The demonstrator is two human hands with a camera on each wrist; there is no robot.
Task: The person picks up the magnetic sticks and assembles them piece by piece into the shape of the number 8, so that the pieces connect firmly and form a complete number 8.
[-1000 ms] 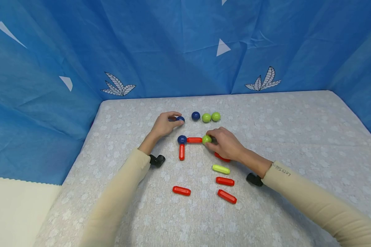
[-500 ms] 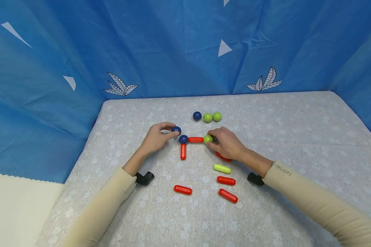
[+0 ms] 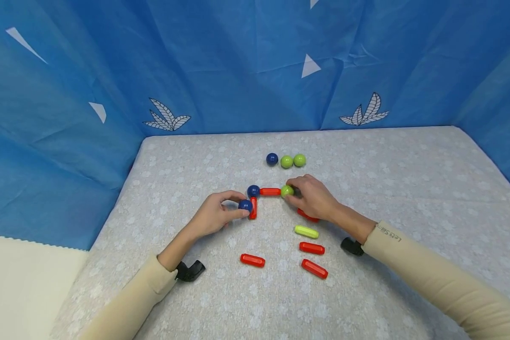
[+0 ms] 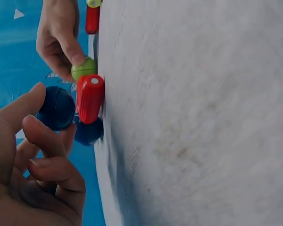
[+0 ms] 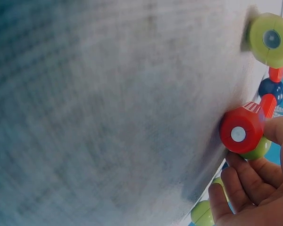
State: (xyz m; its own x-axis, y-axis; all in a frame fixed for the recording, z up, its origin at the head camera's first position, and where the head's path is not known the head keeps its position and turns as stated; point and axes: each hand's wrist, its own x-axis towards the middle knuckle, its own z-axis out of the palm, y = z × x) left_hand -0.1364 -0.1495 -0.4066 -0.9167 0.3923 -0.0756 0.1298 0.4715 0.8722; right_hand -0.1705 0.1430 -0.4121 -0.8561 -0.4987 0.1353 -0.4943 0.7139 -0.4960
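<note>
My left hand (image 3: pixel 214 213) pinches a glossy blue ball (image 3: pixel 245 206) between thumb and fingers. In the head view this ball overlaps a red rod (image 3: pixel 253 211). That rod runs toward me from a second blue ball (image 3: pixel 253 191). Another red rod (image 3: pixel 270 191) reaches right from the second ball to a green ball (image 3: pixel 286 191), making an L shape. Thumb and fingers of my right hand (image 3: pixel 316 196) pinch the green ball. In the left wrist view the held blue ball (image 4: pixel 56 108) is beside the rod's end, which shows a pale round spot.
A loose blue ball (image 3: pixel 272 159) and two green balls, one being this green ball (image 3: pixel 299 160), lie behind the L. Nearer me lie a yellow-green rod (image 3: pixel 306 231) and several red rods, including one red rod (image 3: pixel 252 260) at centre. A blue curtain (image 3: pixel 246 71) hangs behind the table.
My left hand has carried the blue ball from the back row toward me, past the corner ball to the near red rod. The right hand stays on the green ball.
</note>
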